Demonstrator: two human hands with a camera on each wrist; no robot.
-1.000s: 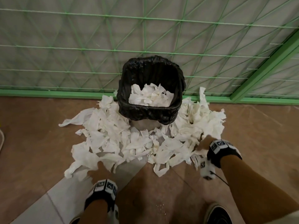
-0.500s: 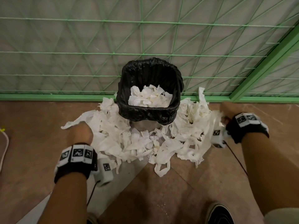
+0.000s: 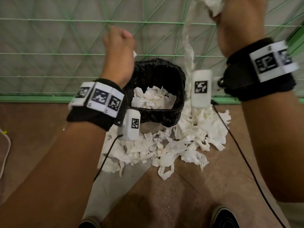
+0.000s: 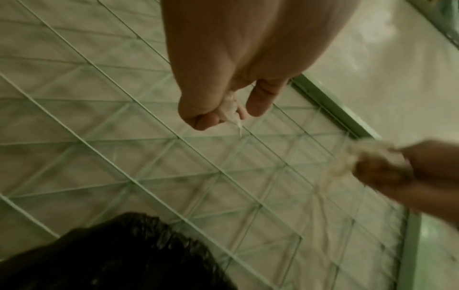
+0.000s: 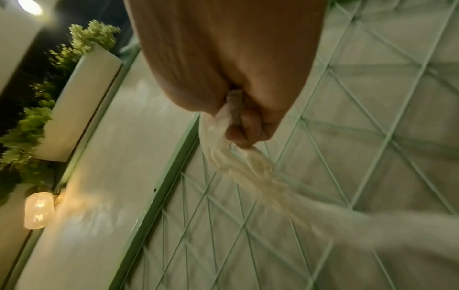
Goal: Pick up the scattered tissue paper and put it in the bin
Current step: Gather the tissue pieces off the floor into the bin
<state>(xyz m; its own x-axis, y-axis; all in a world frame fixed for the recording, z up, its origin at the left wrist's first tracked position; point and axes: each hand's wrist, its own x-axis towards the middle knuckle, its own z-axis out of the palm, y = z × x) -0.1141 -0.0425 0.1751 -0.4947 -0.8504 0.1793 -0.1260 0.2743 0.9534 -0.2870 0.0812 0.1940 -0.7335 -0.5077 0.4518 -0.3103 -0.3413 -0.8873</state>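
Observation:
A bin [image 3: 166,116] lined with a black bag stands on the floor against the green mesh fence, part filled with white tissue [image 3: 152,97]. More torn tissue paper [image 3: 184,142] lies heaped around its base. My left hand [image 3: 119,46] is raised above the bin's left side, fist curled round a small scrap of tissue [image 4: 229,109]. My right hand [image 3: 230,18] is higher, at the top right, gripping a long strip of tissue [image 3: 189,51] that trails down towards the heap; in the right wrist view the strip [image 5: 238,157] streams from the fist.
The green mesh fence [image 3: 65,53] with its green base rail runs behind the bin. Brown floor tiles and one pale tile [image 3: 115,183] lie in front. My shoes [image 3: 225,218] show at the bottom edge. A white cord [image 3: 6,145] lies at the far left.
Both hands have risen from the edges of the floor heap to well above the bin, each with tissue in its grip; the right one draws a long strip upward.

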